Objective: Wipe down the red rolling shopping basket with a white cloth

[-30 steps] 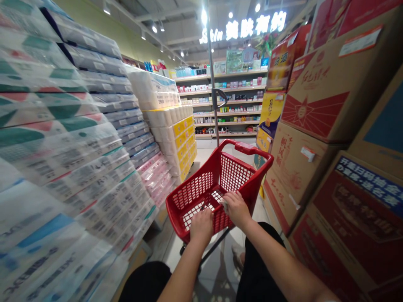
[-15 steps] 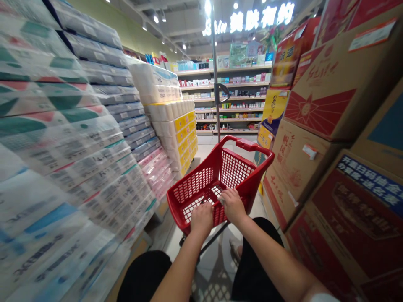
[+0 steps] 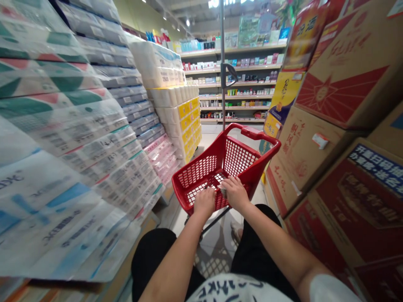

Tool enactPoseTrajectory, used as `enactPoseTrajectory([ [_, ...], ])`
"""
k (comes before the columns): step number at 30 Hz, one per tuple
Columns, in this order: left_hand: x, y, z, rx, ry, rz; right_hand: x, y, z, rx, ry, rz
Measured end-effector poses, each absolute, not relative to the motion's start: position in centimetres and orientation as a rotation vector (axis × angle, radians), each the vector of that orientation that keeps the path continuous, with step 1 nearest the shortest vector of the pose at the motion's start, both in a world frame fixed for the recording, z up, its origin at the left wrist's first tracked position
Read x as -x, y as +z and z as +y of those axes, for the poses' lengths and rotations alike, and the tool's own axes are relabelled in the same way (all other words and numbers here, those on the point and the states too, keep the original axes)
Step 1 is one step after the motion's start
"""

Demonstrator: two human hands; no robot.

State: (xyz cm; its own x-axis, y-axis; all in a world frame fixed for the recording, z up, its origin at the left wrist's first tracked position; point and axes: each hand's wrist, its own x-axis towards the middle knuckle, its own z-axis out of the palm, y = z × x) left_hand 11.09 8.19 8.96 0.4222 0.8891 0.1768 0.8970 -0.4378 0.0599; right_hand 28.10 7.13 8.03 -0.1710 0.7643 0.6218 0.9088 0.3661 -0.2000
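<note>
A red plastic shopping cart [image 3: 201, 170] stands just ahead, its basket showing only its own grid floor and its handle on the far side. My left hand [image 3: 205, 203] is closed over the cart's near rim. Beside it, my right hand [image 3: 234, 192] wraps round the same rim further right, with a small pale item, too small to identify, between its fingers. Both forearms reach forward from the bottom of the view.
Stacked tissue packs [image 3: 103, 163] line the left side, with toilet-roll packs [image 3: 176, 100] beyond. Cardboard cartons [image 3: 343, 84] rise on the right. A grey pole [image 3: 223, 50] stands behind the cart, before stocked shelves [image 3: 252, 88]. Tiled floor shows between the stacks.
The view has tipped downward, bringing my printed shirt into sight. The tissue stacks and cartons appear nearer. Both hands remain on the cart rim.
</note>
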Motion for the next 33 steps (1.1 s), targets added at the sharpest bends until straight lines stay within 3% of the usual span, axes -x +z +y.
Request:
enactPoseTrajectory([
  [4,-10.9,8.9,8.9,2.605,-0.273,-1.639,-28.4,8.6,7.8,1.579,-0.276,-1.85],
  [10,-10.7,9.5,10.7,2.597,-0.247,-1.658,-27.4,9.4,9.3,1.452,-0.178,-2.117],
  [15,-10.7,10.0,12.1,2.588,-0.217,-1.691,-26.6,9.3,10.7,1.636,-0.159,-1.902],
  [21,-10.5,10.5,12.7,2.598,-0.202,-1.69,-26.6,8.8,11.2,1.413,-0.21,-2.124],
  [27,-10.3,10.3,12.6,2.574,-0.213,-1.71,-28.1,8.1,11.6,1.482,-0.318,-1.905],
  [33,-10.0,10.0,12.4,2.558,-0.248,-1.709,-28.2,9.0,11.1,1.445,-0.286,-2.028],
])
